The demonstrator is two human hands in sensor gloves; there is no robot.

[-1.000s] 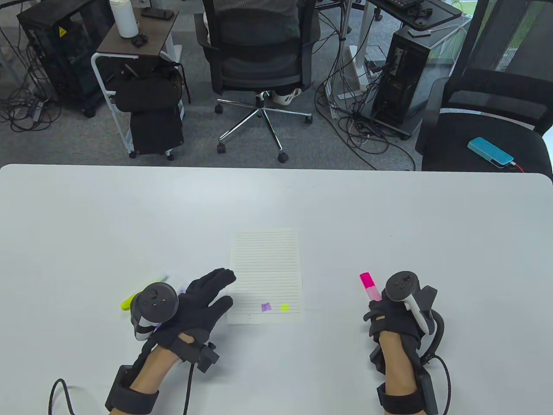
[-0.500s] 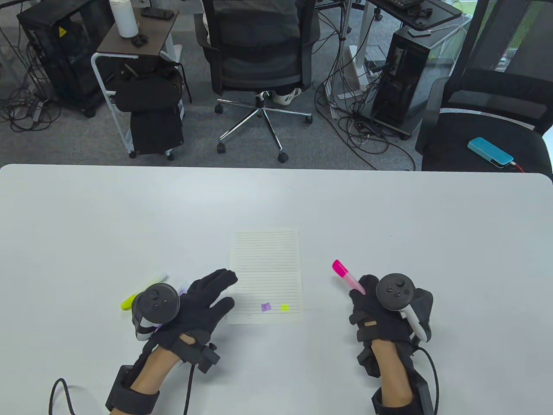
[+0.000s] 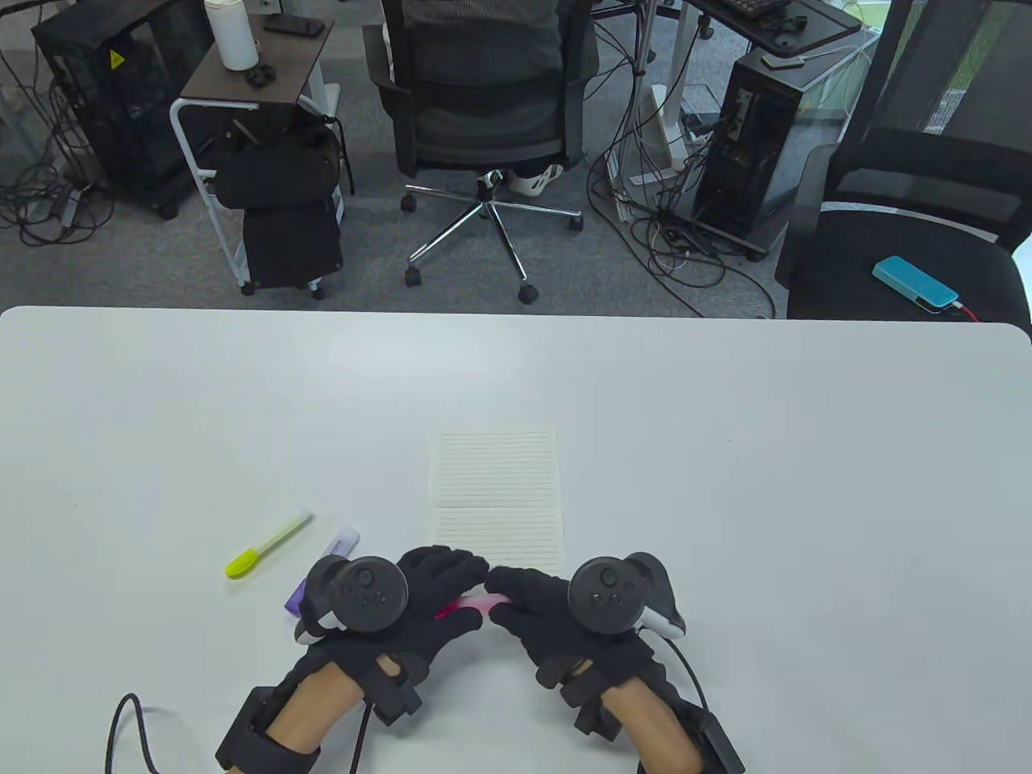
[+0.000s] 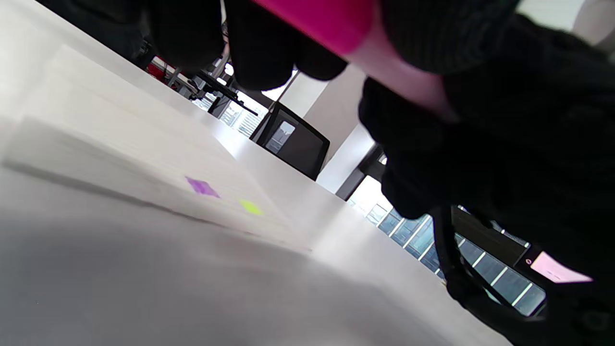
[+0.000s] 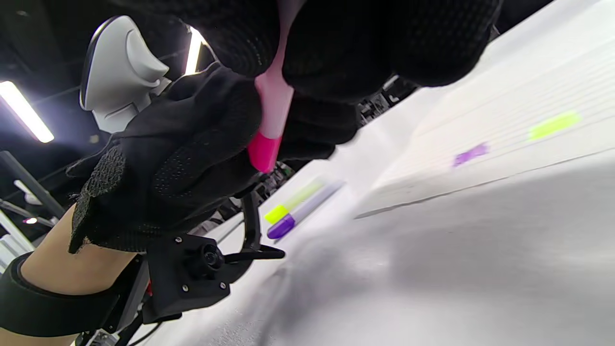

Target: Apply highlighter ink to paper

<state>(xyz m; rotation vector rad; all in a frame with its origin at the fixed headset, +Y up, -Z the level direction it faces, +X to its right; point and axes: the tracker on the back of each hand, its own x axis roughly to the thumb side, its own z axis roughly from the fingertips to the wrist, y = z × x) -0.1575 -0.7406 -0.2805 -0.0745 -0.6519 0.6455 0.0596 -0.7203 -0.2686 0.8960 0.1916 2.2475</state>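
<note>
A lined paper sheet (image 3: pixel 496 492) lies mid-table; the wrist views show a purple mark (image 4: pixel 202 186) and a yellow mark (image 4: pixel 251 207) near its front edge. Both hands meet just in front of the sheet. My right hand (image 3: pixel 532 601) grips the pale barrel of a pink highlighter (image 3: pixel 472 605). My left hand (image 3: pixel 439 592) holds its bright pink cap end (image 4: pixel 331 21). The highlighter runs across between the two hands, above the table. It also shows in the right wrist view (image 5: pixel 271 125).
A yellow highlighter (image 3: pixel 266 547) and a purple highlighter (image 3: pixel 321 568) lie on the table left of the hands. The white table (image 3: pixel 806 484) spreads wide to the right and back. Office chairs and computers stand beyond the far edge.
My right hand carried the pink highlighter left, in front of the paper. My left hand left the paper's edge, moved right and took hold of the cap end.
</note>
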